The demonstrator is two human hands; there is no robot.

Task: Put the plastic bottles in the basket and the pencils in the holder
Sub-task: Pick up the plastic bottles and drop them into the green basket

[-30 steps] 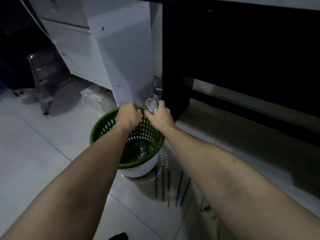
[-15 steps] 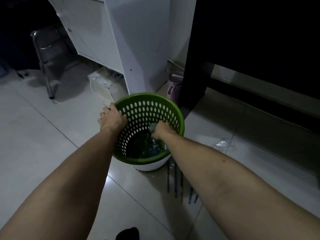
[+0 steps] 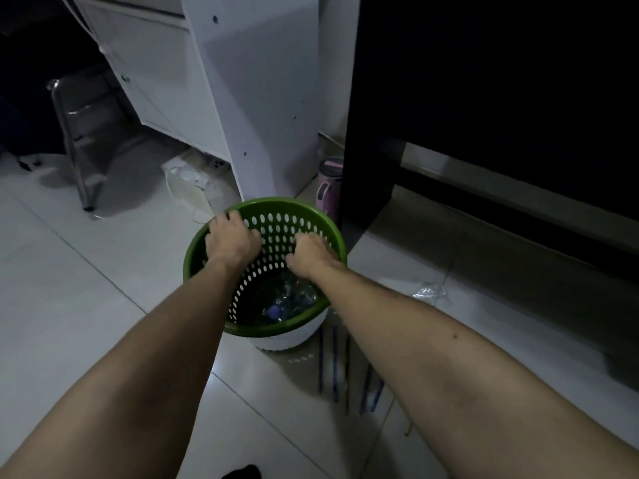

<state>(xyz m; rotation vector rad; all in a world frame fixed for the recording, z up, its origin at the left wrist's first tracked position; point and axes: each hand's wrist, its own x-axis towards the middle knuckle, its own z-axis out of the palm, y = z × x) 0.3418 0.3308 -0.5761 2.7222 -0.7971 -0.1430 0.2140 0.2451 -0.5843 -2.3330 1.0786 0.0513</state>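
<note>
We're looking down at a round green plastic basket (image 3: 276, 209) with a perforated wall and white base, sitting on glossy floor tiles (image 3: 69, 305). Our left hand (image 3: 231, 238) is gripping the near-left rim, fingers curled over it. Our right hand (image 3: 313, 252) is hovering inside the opening, loosely curled and holding nothing. Crumpled clear plastic bottles (image 3: 290, 300) are lying at the bottom, count unclear, one blue cap showing. About five thin pencils (image 3: 334, 366) are lying on the floor just beside the basket. A pink cylindrical holder (image 3: 328, 188) is standing behind it.
</note>
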